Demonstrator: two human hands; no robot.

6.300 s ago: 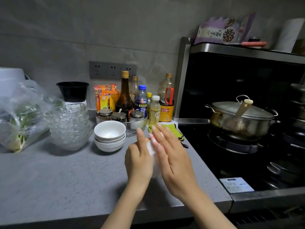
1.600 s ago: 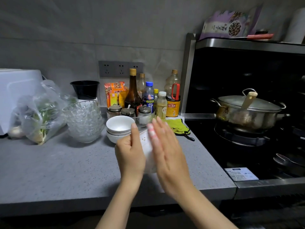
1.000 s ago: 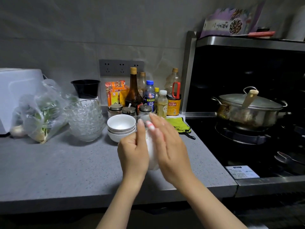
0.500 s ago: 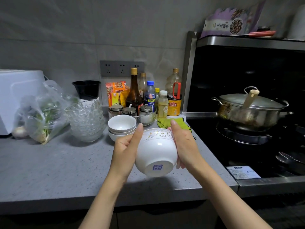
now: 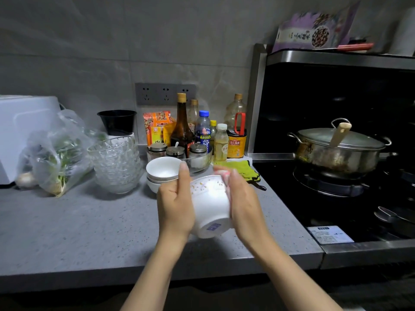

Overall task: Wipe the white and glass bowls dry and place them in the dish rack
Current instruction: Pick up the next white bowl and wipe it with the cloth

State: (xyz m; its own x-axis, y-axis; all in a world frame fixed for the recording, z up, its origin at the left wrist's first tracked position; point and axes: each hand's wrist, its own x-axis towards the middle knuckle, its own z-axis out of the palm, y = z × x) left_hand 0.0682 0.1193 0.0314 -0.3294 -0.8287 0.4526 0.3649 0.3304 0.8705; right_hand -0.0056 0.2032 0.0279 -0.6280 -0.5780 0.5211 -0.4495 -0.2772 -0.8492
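A white bowl [image 5: 210,206] with a patterned rim is held above the grey counter [image 5: 78,225], tilted so its foot with a blue mark faces me. My left hand [image 5: 175,205] grips its left side, thumb up along the rim. My right hand [image 5: 243,203] holds its right side, and its fingertips at the rim are blurred. A stack of plain white bowls [image 5: 162,172] stands just behind. To their left sits a stack of glass bowls [image 5: 115,164]. No cloth or dish rack is visible.
Bottles and spice jars [image 5: 197,140] line the wall behind the bowls. A yellow-green glove [image 5: 243,170] lies at the counter's right end. A lidded steel pot [image 5: 336,151] sits on the black stove. At the left are a bag of greens [image 5: 56,158] and a white box [image 5: 20,131].
The bowl first sat edge-on between both palms, then turned with its foot toward me. Since half a second ago it has tilted further and my right hand has moved up its side.
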